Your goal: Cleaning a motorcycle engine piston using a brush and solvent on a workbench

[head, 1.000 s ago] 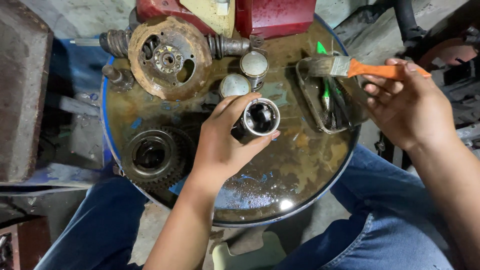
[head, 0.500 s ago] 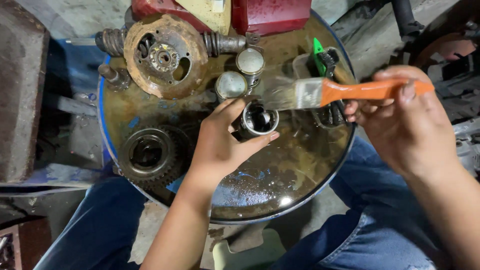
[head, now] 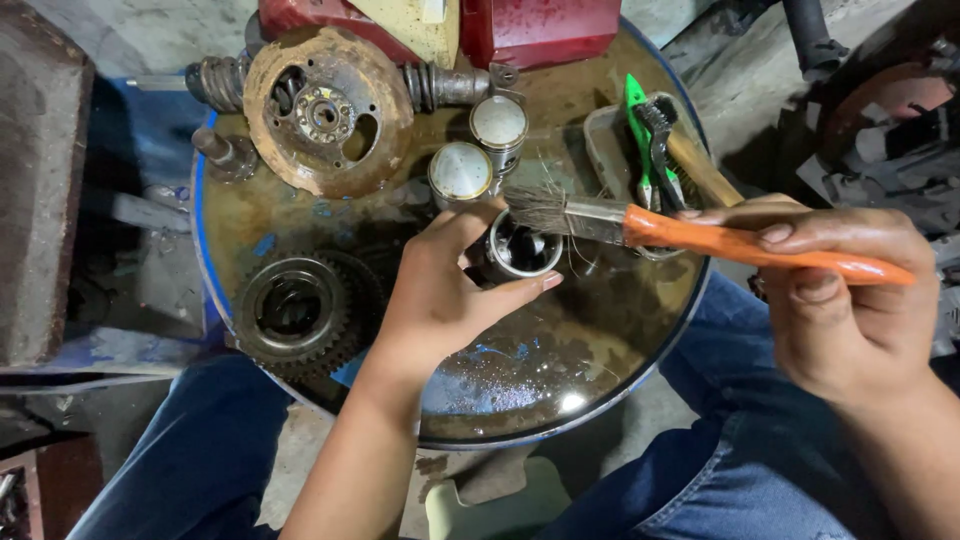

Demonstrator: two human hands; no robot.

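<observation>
Since the earlier frame the paintbrush (head: 700, 235) has been travelling left and down; its bristles are now arriving just above the open mouth of the metal cylinder (head: 525, 250), where before they were hanging further right.

Nearest the viewer, the right hand (head: 840, 290) is clenching around the orange handle of the paintbrush, thumb under, fingers over. The left hand (head: 450, 295) is grasping the metal cylinder, which is standing upright near the middle of the oily drum top (head: 560, 380), with fingers wrapping its side.

Beyond the hands, two capped pistons (head: 480, 150) are standing just beside the cylinder. A toothed gear (head: 295, 310) is lying to the left, and a rusty round flange (head: 325, 110) is resting at the far edge. A shallow metal tray (head: 615, 150) at the right is holding a green-handled brush (head: 640, 130).

Risk, as a judgement: the drum top is looking wet with oil, so the cylinder could be slipping within the grip if the bristles are pushing sideways. A tipped cylinder could be knocking the adjacent pistons. Loose bristles could also be shedding into the bore.
</observation>
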